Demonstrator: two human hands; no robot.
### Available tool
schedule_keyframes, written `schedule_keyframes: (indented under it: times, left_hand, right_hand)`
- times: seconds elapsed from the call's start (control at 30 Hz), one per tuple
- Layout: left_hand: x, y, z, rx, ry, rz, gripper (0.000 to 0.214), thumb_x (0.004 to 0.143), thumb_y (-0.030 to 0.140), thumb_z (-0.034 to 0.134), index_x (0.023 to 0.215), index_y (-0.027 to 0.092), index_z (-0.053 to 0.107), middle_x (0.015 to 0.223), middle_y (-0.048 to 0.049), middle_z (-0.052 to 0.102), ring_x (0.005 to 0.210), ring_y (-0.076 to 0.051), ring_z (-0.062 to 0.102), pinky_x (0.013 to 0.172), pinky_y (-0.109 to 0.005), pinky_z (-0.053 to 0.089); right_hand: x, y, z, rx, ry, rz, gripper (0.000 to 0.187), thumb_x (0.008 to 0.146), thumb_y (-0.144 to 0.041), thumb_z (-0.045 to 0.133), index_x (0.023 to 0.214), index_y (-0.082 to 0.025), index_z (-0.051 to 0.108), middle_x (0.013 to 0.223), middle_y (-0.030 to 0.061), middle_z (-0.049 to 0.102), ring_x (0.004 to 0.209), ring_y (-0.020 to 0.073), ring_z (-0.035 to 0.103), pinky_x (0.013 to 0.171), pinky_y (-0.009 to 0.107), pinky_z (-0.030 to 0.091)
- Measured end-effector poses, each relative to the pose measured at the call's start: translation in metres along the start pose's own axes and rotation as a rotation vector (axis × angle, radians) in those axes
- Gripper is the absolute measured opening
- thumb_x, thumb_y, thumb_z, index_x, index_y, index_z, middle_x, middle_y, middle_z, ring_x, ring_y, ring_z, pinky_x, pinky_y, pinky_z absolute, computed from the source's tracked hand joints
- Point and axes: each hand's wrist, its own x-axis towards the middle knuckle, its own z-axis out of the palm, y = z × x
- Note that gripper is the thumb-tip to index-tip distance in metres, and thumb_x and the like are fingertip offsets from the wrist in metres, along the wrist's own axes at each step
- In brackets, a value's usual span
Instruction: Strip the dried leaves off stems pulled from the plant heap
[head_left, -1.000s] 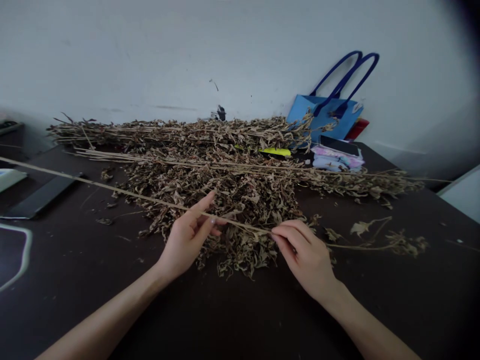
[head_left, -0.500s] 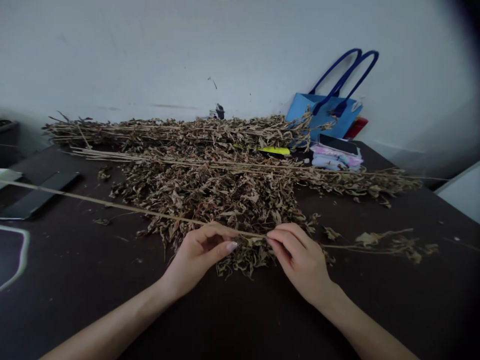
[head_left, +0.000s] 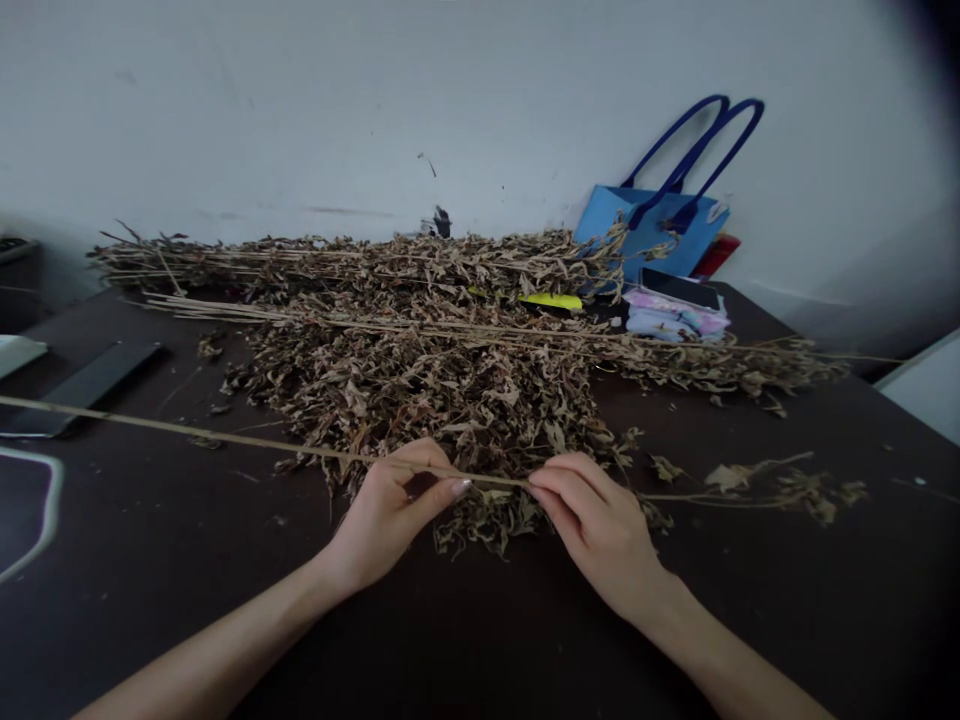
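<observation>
A long, thin dried plant stem (head_left: 247, 439) runs across in front of me, from the left edge to a tip with a few withered leaves (head_left: 817, 492) on the right. My left hand (head_left: 397, 510) pinches it between thumb and fingers near the middle. Just to the right, my right hand (head_left: 600, 525) grips the same stem with its fingertips, a short bare length showing between the hands. Behind and partly beneath both hands lies a heap of crumpled dry leaves (head_left: 450, 385). Long stripped stems (head_left: 360, 322) rest across the heap.
A thick bundle of leafy dried stems (head_left: 337, 262) lies along the wall. At the back right stand a blue bag (head_left: 660, 240) and a phone (head_left: 679, 288) on a folded pastel cloth (head_left: 667, 322). A dark flat object (head_left: 90, 390) lies at left on the dark table (head_left: 480, 640).
The stem's left end has swung lower. My left thumb has closed onto the stem, and the leafy tip has shifted slightly left. My right hand has barely moved.
</observation>
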Motion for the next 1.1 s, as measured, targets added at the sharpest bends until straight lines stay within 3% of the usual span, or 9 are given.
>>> schedule_keyframes:
  times: [0.33, 0.43, 0.57, 0.7, 0.87, 1.0, 1.1]
  left_hand:
    - [0.004, -0.006, -0.005, 0.103, 0.074, -0.052, 0.018, 0.084, 0.024, 0.056, 0.068, 0.017, 0.057, 0.067, 0.0009, 0.051, 0.065, -0.013, 0.049, 0.067, -0.027, 0.039]
    - [0.004, -0.008, -0.004, 0.051, 0.076, -0.097, 0.010, 0.083, 0.026, 0.058, 0.082, 0.017, 0.063, 0.074, -0.0012, 0.056, 0.069, -0.014, 0.052, 0.065, -0.027, 0.041]
    - [0.003, -0.007, -0.002, 0.008, 0.082, -0.146, 0.022, 0.078, 0.027, 0.063, 0.099, 0.020, 0.064, 0.087, -0.0042, 0.058, 0.071, -0.014, 0.054, 0.058, -0.025, 0.042]
    - [0.002, -0.001, 0.001, -0.127, 0.067, -0.163, 0.023, 0.075, 0.026, 0.067, 0.096, 0.018, 0.066, 0.083, -0.0035, 0.058, 0.074, -0.015, 0.055, 0.062, -0.025, 0.044]
    - [-0.002, 0.001, 0.007, -0.375, 0.020, -0.306, 0.016, 0.081, 0.030, 0.060, 0.089, 0.016, 0.066, 0.065, 0.0005, 0.055, 0.051, -0.008, 0.045, 0.044, -0.019, 0.036]
    - [0.001, -0.003, 0.004, -0.405, 0.107, -0.304, 0.015, 0.082, 0.029, 0.060, 0.080, 0.015, 0.064, 0.069, -0.0006, 0.057, 0.054, -0.008, 0.049, 0.047, -0.018, 0.038]
    - [0.005, -0.006, -0.004, -0.438, 0.181, -0.327, 0.014, 0.081, 0.029, 0.062, 0.079, 0.015, 0.063, 0.069, 0.0000, 0.057, 0.055, -0.007, 0.049, 0.050, -0.018, 0.039]
  right_hand:
    - [0.003, 0.003, -0.007, -0.019, 0.033, 0.019, 0.012, 0.089, -0.015, 0.047, 0.094, -0.018, 0.058, 0.090, 0.0052, 0.059, 0.081, 0.0137, 0.059, 0.069, 0.024, 0.047]
    - [0.002, 0.004, -0.006, -0.020, 0.023, 0.014, 0.013, 0.089, -0.015, 0.047, 0.095, -0.019, 0.058, 0.091, 0.0053, 0.059, 0.082, 0.0137, 0.059, 0.070, 0.024, 0.047]
    - [0.001, 0.003, -0.003, -0.024, -0.005, 0.000, 0.015, 0.090, -0.015, 0.045, 0.096, -0.018, 0.059, 0.091, 0.0061, 0.059, 0.082, 0.0142, 0.059, 0.069, 0.024, 0.048]
    - [0.001, 0.001, -0.001, -0.035, -0.001, -0.013, 0.017, 0.089, -0.014, 0.045, 0.095, -0.017, 0.061, 0.090, 0.0066, 0.060, 0.082, 0.0151, 0.059, 0.070, 0.027, 0.049]
    - [0.001, -0.003, 0.005, -0.030, 0.014, -0.059, 0.020, 0.087, -0.011, 0.048, 0.103, -0.017, 0.059, 0.093, 0.0081, 0.060, 0.085, 0.0168, 0.059, 0.073, 0.031, 0.051]
    - [0.001, -0.011, -0.001, 0.039, 0.065, -0.164, 0.037, 0.082, -0.004, 0.054, 0.117, -0.014, 0.051, 0.108, 0.0118, 0.056, 0.104, 0.0220, 0.053, 0.086, 0.040, 0.049]
    - [0.000, -0.016, -0.018, 0.087, 0.134, -0.295, 0.046, 0.076, 0.001, 0.057, 0.119, -0.013, 0.050, 0.109, 0.0120, 0.055, 0.106, 0.0225, 0.054, 0.087, 0.038, 0.050]
